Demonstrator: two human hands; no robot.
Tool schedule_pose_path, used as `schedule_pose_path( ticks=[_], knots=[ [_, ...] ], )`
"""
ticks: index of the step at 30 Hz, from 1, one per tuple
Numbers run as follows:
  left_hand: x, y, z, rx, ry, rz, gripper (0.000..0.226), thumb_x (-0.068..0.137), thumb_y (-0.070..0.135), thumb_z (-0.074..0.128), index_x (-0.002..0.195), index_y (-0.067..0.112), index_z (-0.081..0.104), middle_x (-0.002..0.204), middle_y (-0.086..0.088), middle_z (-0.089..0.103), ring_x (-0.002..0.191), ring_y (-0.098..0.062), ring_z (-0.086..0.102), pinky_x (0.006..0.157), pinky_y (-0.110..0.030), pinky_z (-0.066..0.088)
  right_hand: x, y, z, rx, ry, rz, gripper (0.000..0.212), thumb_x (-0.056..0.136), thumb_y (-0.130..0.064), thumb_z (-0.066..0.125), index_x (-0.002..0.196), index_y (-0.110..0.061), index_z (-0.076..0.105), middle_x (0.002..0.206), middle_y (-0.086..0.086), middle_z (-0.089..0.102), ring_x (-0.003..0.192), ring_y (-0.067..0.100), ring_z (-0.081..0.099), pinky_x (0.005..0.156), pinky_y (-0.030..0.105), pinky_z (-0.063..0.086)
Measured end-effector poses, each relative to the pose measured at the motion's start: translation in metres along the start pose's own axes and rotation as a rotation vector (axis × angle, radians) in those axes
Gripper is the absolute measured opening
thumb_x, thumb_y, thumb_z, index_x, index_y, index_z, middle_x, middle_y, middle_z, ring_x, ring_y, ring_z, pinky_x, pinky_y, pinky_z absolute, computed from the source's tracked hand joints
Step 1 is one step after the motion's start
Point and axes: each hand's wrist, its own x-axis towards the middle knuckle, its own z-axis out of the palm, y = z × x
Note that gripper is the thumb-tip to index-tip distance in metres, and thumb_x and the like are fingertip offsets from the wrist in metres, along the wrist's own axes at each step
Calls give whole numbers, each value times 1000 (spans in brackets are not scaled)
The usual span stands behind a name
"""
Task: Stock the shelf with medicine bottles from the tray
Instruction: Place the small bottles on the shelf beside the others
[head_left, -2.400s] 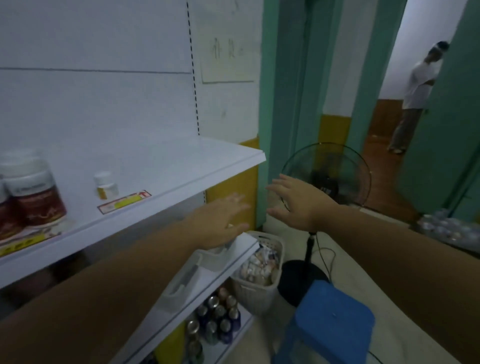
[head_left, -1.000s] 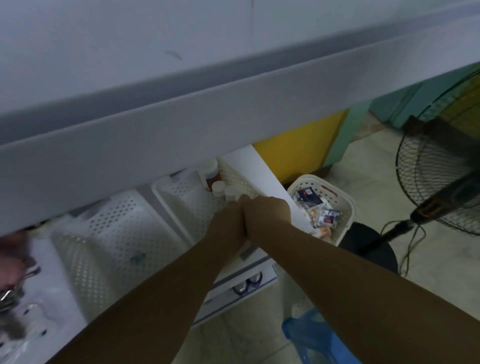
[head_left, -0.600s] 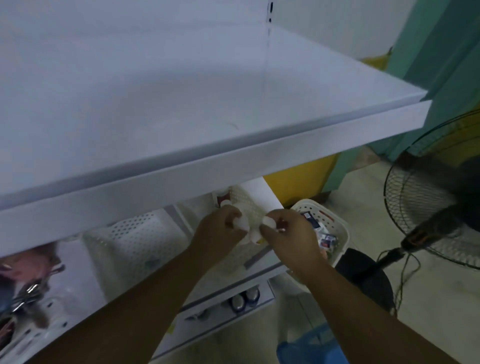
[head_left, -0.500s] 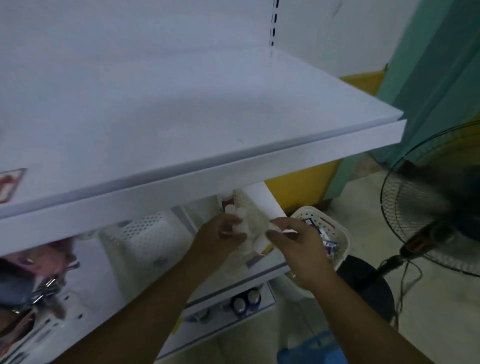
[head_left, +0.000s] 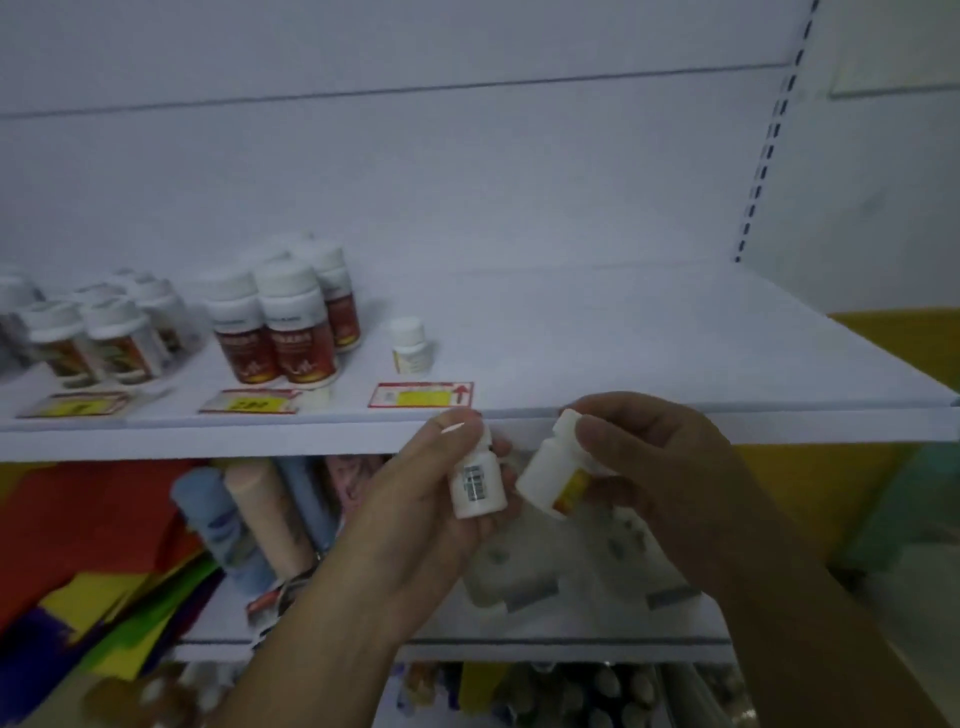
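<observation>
My left hand (head_left: 415, 509) grips a small white medicine bottle (head_left: 477, 486) with a barcode label facing me. In my right hand (head_left: 660, 467) is a second small white bottle (head_left: 553, 480) with a yellow label, tilted to the right. Both bottles hang just below the front edge of the white shelf (head_left: 623, 338). On that shelf one matching small white bottle (head_left: 410, 345) stands behind a red and yellow price tag (head_left: 422, 395). The white perforated trays (head_left: 524, 577) lie blurred on the lower shelf behind my hands.
Larger bottles with red labels (head_left: 283, 332) stand left of the small bottle, and more white-capped bottles (head_left: 98, 332) sit farther left. The lower shelf holds rolled items (head_left: 260, 514) and coloured packs (head_left: 78, 561). A slotted upright (head_left: 763, 156) runs up the back panel at right.
Both hands have risen from the tray on the lower shelf to the upper shelf's front edge, each with a small bottle. The view has swung up and left onto the stocked shelf.
</observation>
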Motion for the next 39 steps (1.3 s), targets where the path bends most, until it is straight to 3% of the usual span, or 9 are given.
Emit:
schedule_pose_path(
  ticks=[6, 12, 16, 23, 28, 30, 35, 37, 39],
  knots=[
    [-7, 56, -17, -12, -50, 148, 18, 61, 27, 69, 73, 15, 75, 77, -5, 70, 67, -15, 66, 70, -32, 58, 34, -26, 59, -60, 26, -76, 39, 44, -50, 72, 70, -21, 72, 82, 7, 73, 74, 18, 71, 57, 25, 55],
    [2, 103, -47, 128, -9, 285, 32, 56, 38, 68, 83, 25, 78, 85, -2, 76, 77, -14, 73, 61, -28, 58, 64, -36, 115, -205, 112, -193, 43, 44, -59, 63, 73, -27, 70, 79, -11, 74, 75, 10, 71, 58, 19, 55],
    [15, 128, -73, 344, 32, 356, 41, 56, 50, 65, 91, 31, 74, 104, -3, 73, 93, -20, 71, 67, -34, 58, 79, -35, 145, -359, 136, -276, 30, 48, -61, 60, 68, -41, 69, 79, -19, 73, 76, 4, 70, 56, 12, 52],
    [40, 147, -95, 489, 0, 346, 47, 52, 51, 66, 90, 24, 74, 105, -2, 73, 97, -25, 69, 82, -48, 56, 100, -28, 152, -360, 238, -254, 41, 50, -62, 59, 83, -40, 69, 87, -15, 74, 79, 4, 70, 60, 19, 56],
    [47, 161, -72, 766, -35, 450, 37, 54, 52, 63, 85, 33, 71, 90, 11, 74, 84, -13, 71, 65, -28, 60, 110, -32, 132, -392, 251, -247, 39, 52, -59, 58, 84, -39, 69, 87, -17, 73, 77, 1, 69, 56, 15, 53],
    [52, 174, -57, 963, -36, 506, 28, 58, 49, 64, 84, 40, 69, 87, 15, 72, 81, -8, 70, 64, -27, 58, 114, -35, 118, -410, 246, -233, 37, 55, -55, 58, 86, -38, 68, 85, -14, 74, 77, -1, 69, 56, 13, 52],
    [77, 206, -6, 1387, -102, 625, 11, 77, 36, 61, 85, 43, 62, 80, 26, 64, 78, 24, 53, 49, 8, 35, 124, -38, 81, -514, 162, -214, 29, 64, -43, 60, 93, -45, 61, 81, -27, 67, 78, -11, 64, 56, 5, 47],
    [90, 214, 11, 1547, -108, 623, 6, 78, 36, 65, 83, 40, 66, 67, 36, 61, 71, 27, 51, 51, 6, 37, 129, -34, 69, -578, 89, -196, 27, 75, -33, 65, 99, -45, 60, 78, -31, 66, 80, -13, 63, 57, 4, 47],
    [103, 216, 21, 1718, -88, 585, 12, 78, 37, 67, 90, 36, 69, 63, 32, 61, 69, 15, 58, 54, -6, 40, 135, -29, 61, -653, 30, -184, 28, 78, -23, 67, 95, -44, 61, 79, -31, 65, 82, -11, 62, 60, 3, 47]
  ],
)
